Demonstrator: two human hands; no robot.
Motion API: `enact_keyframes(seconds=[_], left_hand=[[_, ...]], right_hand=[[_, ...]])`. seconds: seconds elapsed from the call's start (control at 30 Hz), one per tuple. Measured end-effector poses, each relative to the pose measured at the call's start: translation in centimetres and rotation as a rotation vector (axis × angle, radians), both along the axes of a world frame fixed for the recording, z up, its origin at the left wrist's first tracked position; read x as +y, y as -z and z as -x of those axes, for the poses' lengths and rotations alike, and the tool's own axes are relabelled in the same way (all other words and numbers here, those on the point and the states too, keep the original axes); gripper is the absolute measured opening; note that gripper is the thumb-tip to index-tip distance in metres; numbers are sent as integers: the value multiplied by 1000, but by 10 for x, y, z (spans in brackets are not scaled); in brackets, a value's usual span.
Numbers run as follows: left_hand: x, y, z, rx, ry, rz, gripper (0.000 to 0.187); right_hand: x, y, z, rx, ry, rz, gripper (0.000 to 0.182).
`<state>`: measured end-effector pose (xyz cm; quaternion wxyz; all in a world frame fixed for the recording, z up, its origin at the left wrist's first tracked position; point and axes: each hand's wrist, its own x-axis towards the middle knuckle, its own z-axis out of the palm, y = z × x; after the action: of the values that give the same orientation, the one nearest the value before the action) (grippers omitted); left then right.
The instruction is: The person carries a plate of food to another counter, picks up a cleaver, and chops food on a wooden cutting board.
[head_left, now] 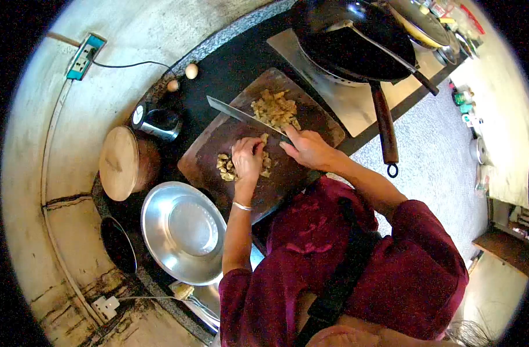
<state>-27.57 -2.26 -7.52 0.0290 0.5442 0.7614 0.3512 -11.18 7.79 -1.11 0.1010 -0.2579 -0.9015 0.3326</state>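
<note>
My right hand is closed round the grip of a cleaver, its wide blade reaching to the upper left across a brown wooden chopping board. A heap of finely chopped yellowish-brown food lies beyond the blade; its kind I cannot make out. On the near side, my left hand is bent down over the board, fingers curled on coarser pieces of the same food. Some pieces show on both sides of that hand, and its fingertips are partly hidden.
A wok with a spatula sits on the stove, its handle jutting toward me. Left of the board are a metal basin, a round wooden block, a glass jar and two eggs.
</note>
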Motion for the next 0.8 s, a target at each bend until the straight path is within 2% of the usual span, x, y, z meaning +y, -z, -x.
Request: enact_keyframes(seconds=[0.1, 0.17, 0.27, 0.43, 0.5, 0.6, 0.7, 0.8], left_hand=[[0, -5, -1, 20, 6, 18, 11], [5, -10, -3, 23, -8, 31, 11], [1, -9, -1, 54, -5, -12, 11], [1, 0, 2, 50, -3, 5, 11], [0, 0, 1, 47, 12, 9, 10], [2, -1, -2, 33, 11, -36, 10], [1, -1, 0, 49, 5, -19, 11], [0, -2, -1, 36, 11, -15, 10]], right_hand=[[-1, 9, 8, -60, 4, -24, 32], [5, 22, 13, -208, -95, 43, 33], [6, 14, 13, -232, -82, 53, 35], [11, 17, -9, -158, -66, 1, 33], [14, 6, -16, -243, -87, -49, 33], [13, -10, -10, -119, -30, 38, 34], [4, -18, 0, -133, -30, 11, 34], [-1, 9, 10, -160, -68, 5, 34]])
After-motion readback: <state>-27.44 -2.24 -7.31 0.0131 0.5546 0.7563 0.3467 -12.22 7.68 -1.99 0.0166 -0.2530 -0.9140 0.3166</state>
